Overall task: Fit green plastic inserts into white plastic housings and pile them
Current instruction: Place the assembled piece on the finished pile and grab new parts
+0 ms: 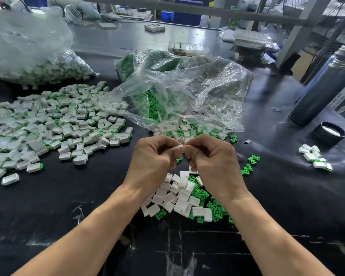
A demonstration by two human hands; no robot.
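My left hand (153,154) and my right hand (211,156) meet above the black table, fingers curled. Between their fingertips they pinch one white housing (178,146); whether a green insert is in it stays hidden. Below my hands lies a heap of loose white housings (177,196) mixed with loose green inserts (215,210). A broad pile of assembled white-and-green pieces (54,124) spreads over the left of the table.
An open clear bag (187,96) of green inserts and white housings lies behind my hands. A second bag (28,56) of pieces sits far left. At right are a dark cylinder (323,90), a black cap (330,133) and a small cluster of assembled pieces (315,158).
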